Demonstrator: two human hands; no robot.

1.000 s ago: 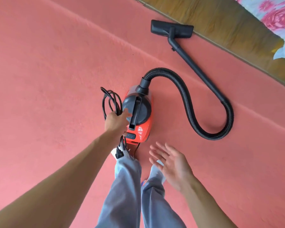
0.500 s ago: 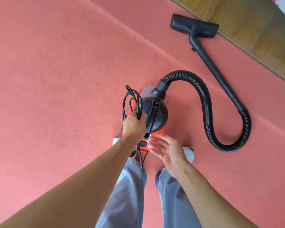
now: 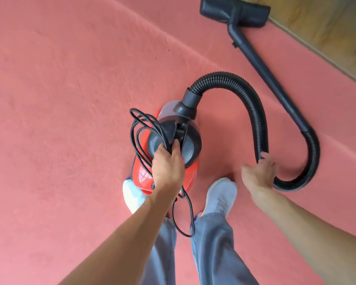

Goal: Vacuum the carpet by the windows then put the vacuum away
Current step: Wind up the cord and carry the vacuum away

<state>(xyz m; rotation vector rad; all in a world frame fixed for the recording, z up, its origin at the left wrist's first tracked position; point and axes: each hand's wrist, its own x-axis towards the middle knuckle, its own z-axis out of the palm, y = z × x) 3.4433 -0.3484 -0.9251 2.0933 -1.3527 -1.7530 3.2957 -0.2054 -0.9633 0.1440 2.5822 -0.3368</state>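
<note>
**Right grip (image 3: 259,173) crosses to the hose while the pack-up is under way**

Since half a second ago the right grip has left the rear of the vacuum and swung out to the hose. The left grip (image 3: 167,167) has shifted over the carrying handle.

On the left lies bare salmon-pink carpet (image 3: 60,99). Next, the left grip is curled round a looped black power cord (image 3: 140,128), with one loop trailing down between the legs. Its fingers lie at the handle of the small red-and-grey canister vacuum (image 3: 144,175), which sits on the carpet just ahead of a white shoe (image 3: 132,194) and a grey shoe (image 3: 220,196).

Further right, the right grip touches the near bend of the ribbed black flexible hose (image 3: 255,103). It is blurred, so I cannot tell whether its fingers have curled round the hose. The hose curves round to a straight black plastic wand (image 3: 271,79). The wand lies flat on the carpet and ends in a wide black floor nozzle (image 3: 234,11) beside a strip of wooden floor (image 3: 327,27).

With the cord gathered in hand and the nozzle lying idle, the vacuuming looks finished and putting away has begun. The hose and wand are yet to be collected, and the vacuum has yet to be lifted and carried to storage. No windows or storage place are in view.
</note>
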